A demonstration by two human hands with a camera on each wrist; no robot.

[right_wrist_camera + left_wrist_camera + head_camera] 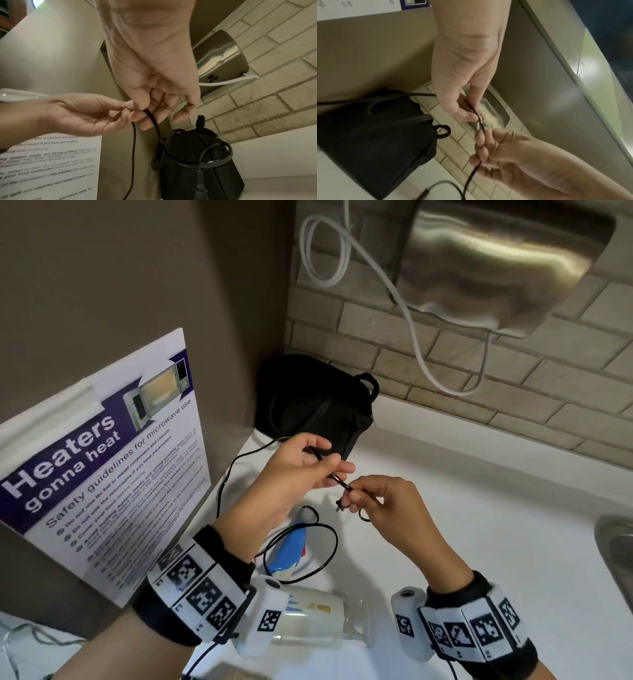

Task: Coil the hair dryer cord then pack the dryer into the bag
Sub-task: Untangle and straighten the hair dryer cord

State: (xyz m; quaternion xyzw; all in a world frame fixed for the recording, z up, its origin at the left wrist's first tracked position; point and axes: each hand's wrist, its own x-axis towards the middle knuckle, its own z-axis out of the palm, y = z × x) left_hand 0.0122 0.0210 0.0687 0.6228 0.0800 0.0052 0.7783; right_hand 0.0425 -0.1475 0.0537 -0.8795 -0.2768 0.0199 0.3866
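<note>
Pinching black cord (337, 481) between left hand (301, 470), right hand (387, 501).

Both hands are bare. The left wrist (191, 587), lower left of the head view, wears a black band wrapped in white panels printed with black square codes. The right wrist (476, 621), lower right, wears the same. A small white camera pod (409, 618), also coded, sits on each band, trailing thin black cables.

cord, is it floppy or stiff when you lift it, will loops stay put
Probably floppy: the cord sags in loose curves on the counter and droops from both hands. Loops likely spring open unless pinched, since the slack lies uneven. It looks thin and light.
</note>
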